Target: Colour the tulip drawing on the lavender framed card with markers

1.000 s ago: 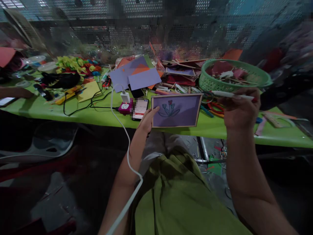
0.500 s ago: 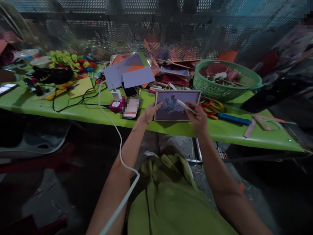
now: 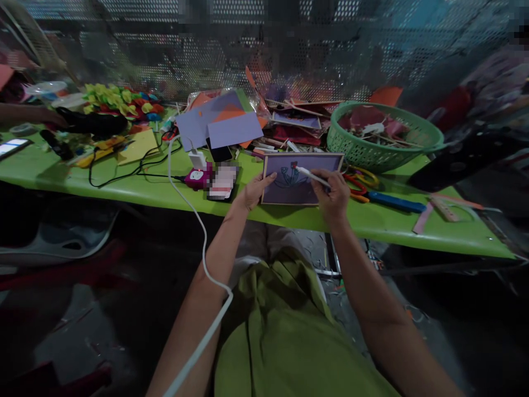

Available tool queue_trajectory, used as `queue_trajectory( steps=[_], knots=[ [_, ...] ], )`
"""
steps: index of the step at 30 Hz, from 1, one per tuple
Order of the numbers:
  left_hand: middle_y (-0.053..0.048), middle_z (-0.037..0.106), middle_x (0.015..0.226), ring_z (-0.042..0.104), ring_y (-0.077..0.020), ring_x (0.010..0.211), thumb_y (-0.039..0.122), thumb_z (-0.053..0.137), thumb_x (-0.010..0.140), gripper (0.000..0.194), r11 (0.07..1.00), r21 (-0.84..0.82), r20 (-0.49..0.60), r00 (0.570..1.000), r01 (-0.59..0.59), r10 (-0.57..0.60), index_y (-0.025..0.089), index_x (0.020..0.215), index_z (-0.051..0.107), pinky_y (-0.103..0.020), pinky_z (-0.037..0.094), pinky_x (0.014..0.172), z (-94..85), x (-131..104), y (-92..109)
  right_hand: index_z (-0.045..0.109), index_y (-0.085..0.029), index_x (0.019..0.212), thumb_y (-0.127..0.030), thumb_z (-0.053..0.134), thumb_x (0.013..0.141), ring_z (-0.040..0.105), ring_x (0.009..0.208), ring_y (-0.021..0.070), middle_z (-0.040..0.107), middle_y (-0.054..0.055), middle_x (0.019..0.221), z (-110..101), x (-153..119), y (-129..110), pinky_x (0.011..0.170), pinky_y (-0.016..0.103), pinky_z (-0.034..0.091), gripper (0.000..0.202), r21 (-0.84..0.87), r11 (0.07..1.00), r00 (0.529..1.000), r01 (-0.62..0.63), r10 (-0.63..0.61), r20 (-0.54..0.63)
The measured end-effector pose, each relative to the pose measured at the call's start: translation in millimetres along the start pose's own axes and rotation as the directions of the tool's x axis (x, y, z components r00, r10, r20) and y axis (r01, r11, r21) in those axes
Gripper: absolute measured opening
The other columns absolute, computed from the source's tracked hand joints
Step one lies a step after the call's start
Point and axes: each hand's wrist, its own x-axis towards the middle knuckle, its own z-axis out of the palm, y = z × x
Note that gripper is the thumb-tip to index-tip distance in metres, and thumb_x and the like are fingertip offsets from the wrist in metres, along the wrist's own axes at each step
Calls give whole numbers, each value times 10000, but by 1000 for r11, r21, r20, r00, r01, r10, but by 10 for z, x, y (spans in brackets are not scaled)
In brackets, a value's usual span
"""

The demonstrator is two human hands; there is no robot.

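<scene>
A shallow framed picture [image 3: 289, 193] with a purple ground and a drawn plant in dark outline rests at the table's near edge. My left hand [image 3: 255, 191] grips its left side, thumb over the frame. In my right hand [image 3: 333, 194] is a white marker pen [image 3: 309, 174], pinched between the fingers. The pen slants to the left, its tip at the small red patch on top of the drawing. Whether the tip touches the surface I cannot tell.
On the green table [image 3: 161, 197], a green basket [image 3: 372, 151] of scraps stands behind my right hand, near blue-handled pliers or a cutter [image 3: 397, 202]. Purple paper sheets [image 3: 233, 131], a phone [image 3: 223, 183] and a magenta socket [image 3: 197, 177] lie left. Another person's hand [image 3: 52, 117] reaches in.
The marker's tip has moved slightly left and up, onto the red patch. The picture is tilted a little differently. Another person's arm has come in at the far left, reaching to a black item.
</scene>
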Motion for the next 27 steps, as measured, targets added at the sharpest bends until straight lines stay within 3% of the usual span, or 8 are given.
queue_trajectory(
  steps=[8, 14, 27],
  knots=[
    [-81, 838, 993, 770, -312, 1117, 336, 971, 693, 367, 1000, 12, -7, 1000, -19, 19, 175, 979, 807, -425, 602, 1012, 4, 20, -30, 749, -296, 1022, -509, 605, 1004, 703, 935, 290, 807, 62, 1003, 0, -3, -38, 932, 492, 566, 258, -29, 998, 998, 47, -47, -30],
    [-82, 841, 1013, 772, -313, 1088, 349, 974, 687, 380, 999, 26, -3, 999, -32, 32, 181, 990, 818, -422, 608, 973, -13, 39, -47, 743, -297, 1033, -547, 583, 1000, 685, 978, 312, 790, 84, 1028, 11, -1, -21, 955, 508, 557, 299, -40, 999, 1000, -4, 4, -4],
    [-95, 834, 994, 745, -336, 1200, 267, 968, 696, 334, 1000, -6, -14, 1000, -13, 13, 169, 970, 805, -438, 587, 1047, 1, 33, -32, 756, -310, 1054, -521, 601, 999, 683, 935, 297, 795, 69, 1006, 3, -17, -39, 928, 509, 576, 267, -47, 999, 999, 19, -21, -41]
  ],
)
